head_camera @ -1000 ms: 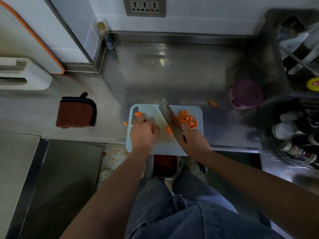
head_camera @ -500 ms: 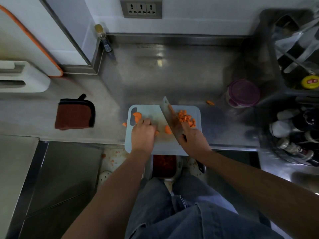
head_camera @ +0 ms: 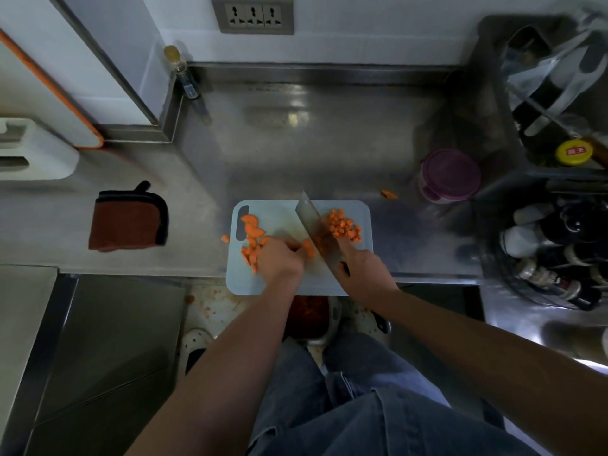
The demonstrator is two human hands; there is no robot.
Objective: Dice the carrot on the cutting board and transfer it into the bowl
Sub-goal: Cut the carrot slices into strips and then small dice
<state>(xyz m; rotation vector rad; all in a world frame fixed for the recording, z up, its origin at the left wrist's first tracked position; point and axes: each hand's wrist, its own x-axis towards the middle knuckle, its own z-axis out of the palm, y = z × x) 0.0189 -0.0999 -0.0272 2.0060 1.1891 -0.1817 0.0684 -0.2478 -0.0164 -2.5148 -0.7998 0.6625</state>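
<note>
Carrot lies in three lots on the cutting board (head_camera: 276,215), a thin, pale blue plastic sheet with rounded corners and a slot handle at its left end, whose near edge overhangs the front of the counter (head_camera: 296,153). Small, blocky diced carrot (head_camera: 345,228) is heaped at the board's far right. Flat half-moon slices (head_camera: 251,240) are scattered along its left side, and one carrot piece (head_camera: 308,248) sits in the middle, touching the blade. The counter is brushed steel, dull and streaked with reflections. On it, well to the left of the board, lies a square brown quilted pot holder (head_camera: 128,225) with black edging and a loop. A round tub (head_camera: 450,176) with a purple lid stands beyond the board's right corner, with a stray bit (head_camera: 389,194) of carrot near it. A slim bottle (head_camera: 182,72) stands in the back corner under a wall socket (head_camera: 253,14), and a rack (head_camera: 552,258) of bottles crowds the right edge. The cleaver (head_camera: 316,232), broad and rectangular, stands edge-down across the board between the two heaps, so nothing lies between blade and piece. The left hand (head_camera: 281,261) is curled, its fingertips pinning the piece just beside the blade. The right hand (head_camera: 365,271) is wrapped round the cleaver's dark handle, which it mostly hides.
</note>
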